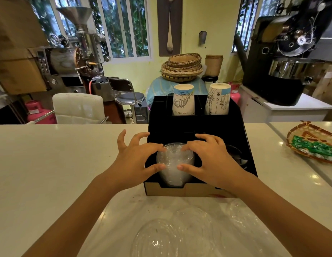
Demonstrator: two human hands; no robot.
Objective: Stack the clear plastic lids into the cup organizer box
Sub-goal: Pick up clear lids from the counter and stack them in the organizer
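Head view shows both forearms reaching up from the bottom corners of the frame and meeting at the centre. Left hand (132,160) is spread wide, index fingertip and thumb pressed against the left side of the stack of clear lids (175,162), the other fingers lifted and splayed above the box edge. Right hand (211,158) mirrors it, thumb and forefinger pinching the stack's right side, remaining fingers arched over the black interior. So both hands grasp the stack, which stands in the front-left slot of the black cup organizer box (241,138) on the pale counter (50,164). Two printed paper cups (183,100) stand upside down in the rear slots. More loose clear lids (161,238) lie on the counter at lower centre.
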